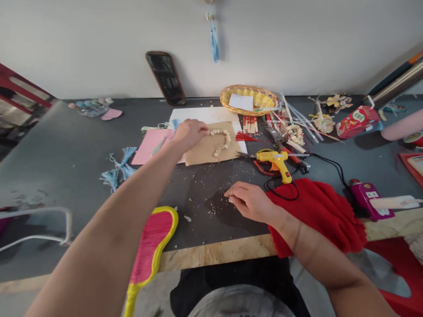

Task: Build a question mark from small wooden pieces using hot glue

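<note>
Where the pale strand (pixel 228 138) ends, the left hand (pixel 191 133) reaches.

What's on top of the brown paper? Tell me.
A curved row of small pale pieces lies on the brown paper. The left hand hides the paper's upper left corner, so anything under it cannot be seen.

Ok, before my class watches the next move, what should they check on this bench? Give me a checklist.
1. Curved row of small cream pieces on the brown paper sheet: ok, lying there.
2. Grip of the bare left hand, at the row's upper-left end: cannot tell whether it holds a piece.
3. Bare right hand apart from the yellow pistol-shaped glue gun: ok.
4. Glue gun cool: cannot tell.
5. Dark grey tabletop swept: not ok, pale crumbs lie scattered in front of the sheet.
</note>
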`<action>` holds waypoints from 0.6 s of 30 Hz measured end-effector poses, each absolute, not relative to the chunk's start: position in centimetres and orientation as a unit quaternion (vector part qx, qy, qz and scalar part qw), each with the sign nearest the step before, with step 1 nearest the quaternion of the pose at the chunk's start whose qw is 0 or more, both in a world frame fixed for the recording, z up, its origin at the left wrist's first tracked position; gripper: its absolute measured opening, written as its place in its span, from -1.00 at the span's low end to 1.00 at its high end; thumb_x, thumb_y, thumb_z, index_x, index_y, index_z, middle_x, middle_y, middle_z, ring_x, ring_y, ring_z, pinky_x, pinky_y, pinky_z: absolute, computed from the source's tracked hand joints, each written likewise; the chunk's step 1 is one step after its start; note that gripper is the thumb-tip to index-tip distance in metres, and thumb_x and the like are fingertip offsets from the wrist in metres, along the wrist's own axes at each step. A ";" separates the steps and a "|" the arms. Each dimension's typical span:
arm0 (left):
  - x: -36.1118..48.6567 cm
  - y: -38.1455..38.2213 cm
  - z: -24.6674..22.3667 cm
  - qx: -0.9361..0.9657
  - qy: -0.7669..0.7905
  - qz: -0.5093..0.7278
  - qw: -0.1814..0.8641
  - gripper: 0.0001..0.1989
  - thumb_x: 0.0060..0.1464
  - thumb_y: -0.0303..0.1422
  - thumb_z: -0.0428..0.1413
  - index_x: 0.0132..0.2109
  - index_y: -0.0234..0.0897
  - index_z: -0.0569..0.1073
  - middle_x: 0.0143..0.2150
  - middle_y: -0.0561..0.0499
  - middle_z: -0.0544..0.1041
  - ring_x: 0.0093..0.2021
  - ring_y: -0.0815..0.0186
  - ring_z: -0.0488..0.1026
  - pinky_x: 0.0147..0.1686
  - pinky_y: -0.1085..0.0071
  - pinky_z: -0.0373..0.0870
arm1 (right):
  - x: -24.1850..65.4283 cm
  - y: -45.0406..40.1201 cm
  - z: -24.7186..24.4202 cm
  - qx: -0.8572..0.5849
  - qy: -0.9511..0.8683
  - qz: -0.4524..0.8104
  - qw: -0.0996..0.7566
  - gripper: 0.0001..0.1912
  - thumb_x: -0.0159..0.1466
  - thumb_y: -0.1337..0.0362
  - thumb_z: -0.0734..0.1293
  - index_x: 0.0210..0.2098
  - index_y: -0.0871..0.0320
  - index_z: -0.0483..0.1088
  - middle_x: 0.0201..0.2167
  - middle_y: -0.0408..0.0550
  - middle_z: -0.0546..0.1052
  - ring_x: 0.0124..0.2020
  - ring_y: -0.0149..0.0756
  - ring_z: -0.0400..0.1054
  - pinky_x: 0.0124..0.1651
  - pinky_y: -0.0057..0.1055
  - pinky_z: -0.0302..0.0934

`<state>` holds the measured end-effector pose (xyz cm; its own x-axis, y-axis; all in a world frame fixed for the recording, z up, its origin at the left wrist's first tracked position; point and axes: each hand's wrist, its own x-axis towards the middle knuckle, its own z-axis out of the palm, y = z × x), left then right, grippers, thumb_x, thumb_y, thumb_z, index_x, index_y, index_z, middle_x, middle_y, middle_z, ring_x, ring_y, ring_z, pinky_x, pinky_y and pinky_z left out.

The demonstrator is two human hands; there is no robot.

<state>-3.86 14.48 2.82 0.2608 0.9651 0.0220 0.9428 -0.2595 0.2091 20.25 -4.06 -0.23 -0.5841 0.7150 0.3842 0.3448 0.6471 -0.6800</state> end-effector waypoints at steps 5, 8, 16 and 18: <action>-3.9 14.6 2.6 0.792 0.601 0.075 0.080 -0.70 0.17 -0.32 0.03 -0.06 -0.22 0.61 -0.05 -0.13 0.60 -0.02 0.12 0.47 -0.01 0.24 0.37 | 20.2 -4.0 -0.4 -0.312 -0.846 0.280 0.328 -0.83 0.31 0.47 0.21 -0.25 0.13 0.40 -0.25 -0.02 0.59 -0.21 -0.32 0.50 -0.12 -0.39 0.42; -3.9 14.6 2.6 0.789 0.605 0.076 0.080 -0.72 0.16 -0.30 0.05 -0.09 -0.19 0.61 -0.08 -0.11 0.61 -0.05 0.13 0.47 -0.03 0.25 0.38 | 20.3 -4.1 -0.4 -0.315 -0.849 0.279 0.321 -0.83 0.32 0.46 0.21 -0.26 0.13 0.41 -0.25 -0.02 0.59 -0.20 -0.32 0.50 -0.12 -0.40 0.42; -4.0 14.5 2.8 0.787 0.607 0.076 0.074 -0.73 0.17 -0.30 0.06 -0.08 -0.23 0.60 -0.10 -0.10 0.60 -0.06 0.12 0.47 -0.05 0.23 0.36 | 20.3 -4.0 -0.4 -0.310 -0.848 0.280 0.327 -0.82 0.32 0.46 0.20 -0.24 0.15 0.42 -0.24 -0.01 0.60 -0.21 -0.33 0.50 -0.13 -0.40 0.42; -4.2 14.5 2.9 0.786 0.608 0.087 0.069 -0.72 0.17 -0.36 0.05 -0.06 -0.27 0.59 -0.09 -0.11 0.60 -0.04 0.11 0.46 -0.03 0.21 0.36 | 20.3 -4.0 -0.5 -0.310 -0.847 0.281 0.329 -0.82 0.32 0.46 0.20 -0.25 0.15 0.42 -0.25 -0.01 0.60 -0.22 -0.32 0.50 -0.13 -0.40 0.42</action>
<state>-4.16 14.45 2.94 0.2443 0.9682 0.0535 0.9442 -0.2500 0.2145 20.28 -4.01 -0.47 -0.5924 0.7089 0.3828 0.3396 0.6506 -0.6792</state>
